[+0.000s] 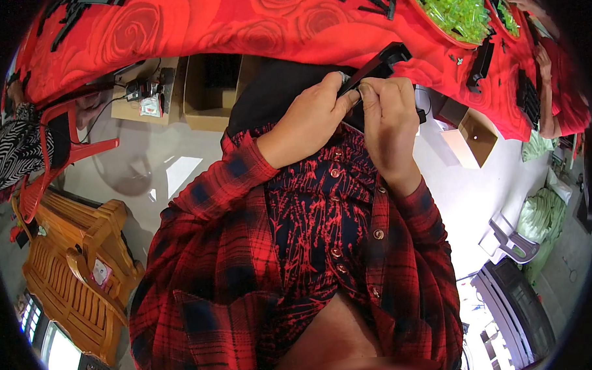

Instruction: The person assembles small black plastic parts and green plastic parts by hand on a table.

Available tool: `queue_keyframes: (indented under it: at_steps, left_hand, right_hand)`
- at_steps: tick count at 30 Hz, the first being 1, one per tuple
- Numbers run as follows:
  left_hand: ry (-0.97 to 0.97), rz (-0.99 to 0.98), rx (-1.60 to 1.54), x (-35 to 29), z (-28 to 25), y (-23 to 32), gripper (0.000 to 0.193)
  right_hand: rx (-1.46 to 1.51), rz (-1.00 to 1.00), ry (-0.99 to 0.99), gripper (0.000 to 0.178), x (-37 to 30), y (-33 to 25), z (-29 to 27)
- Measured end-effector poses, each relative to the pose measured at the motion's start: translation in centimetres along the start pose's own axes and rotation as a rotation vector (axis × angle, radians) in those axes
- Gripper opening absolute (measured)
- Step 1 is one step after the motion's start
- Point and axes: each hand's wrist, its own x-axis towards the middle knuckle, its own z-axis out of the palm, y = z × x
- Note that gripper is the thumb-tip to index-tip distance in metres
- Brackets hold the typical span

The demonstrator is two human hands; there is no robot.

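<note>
Over my lap, at the table's near edge, I hold a long, narrow black plastic part (378,65) with an angular, open end pointing up and right. My left hand (307,119) is closed round its lower end, thumb and fingers gripping it. Close against that grip, my right hand (390,123) is closed in a pinch, thumb pressed to the bent forefinger. Whatever lies between those fingertips is hidden. Another black end (422,116) shows beyond my right hand; I cannot tell whether it belongs to the same part.
A red rose-patterned cloth (192,22) covers the table. On it stand a tray of yellow-green clear pieces (456,13) and several black parts (481,64). Another person's arm (545,72) is at the right. Cardboard boxes (206,119), a red chair (89,150) and a wooden bench (74,284) surround me.
</note>
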Motion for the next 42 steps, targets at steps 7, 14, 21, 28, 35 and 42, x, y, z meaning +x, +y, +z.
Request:
queue_keyframes:
  at_steps: [7,14,21,28,35,42]
  left_hand:
    - [-0.029,-0.106,-0.115,-0.1,-0.4,1.2,0.023]
    - [-0.013,-0.039,-0.088,0.0,0.1,0.5,0.021]
    - [0.180,0.363,0.155,0.6,0.6,-1.2,0.018]
    - [0.037,0.055,-0.139,0.1,0.3,0.4,0.020]
    - [0.105,0.072,-0.147,0.0,0.2,0.7,0.020]
    - [0.133,0.042,-0.195,-0.2,0.5,0.8,0.020]
  right_hand:
    - [0.117,0.055,0.113,0.012,0.3,0.9,-0.9]
    - [0.437,0.394,0.225,0.030,1.0,0.8,-0.1]
    - [0.582,0.409,-0.009,0.031,1.9,0.6,-0.3]
    - [0.581,0.333,0.071,0.015,1.8,0.5,0.3]
    - [0.567,0.326,0.062,0.015,1.6,0.6,0.6]
    - [0.476,0.226,0.051,0.030,1.5,1.1,1.0]
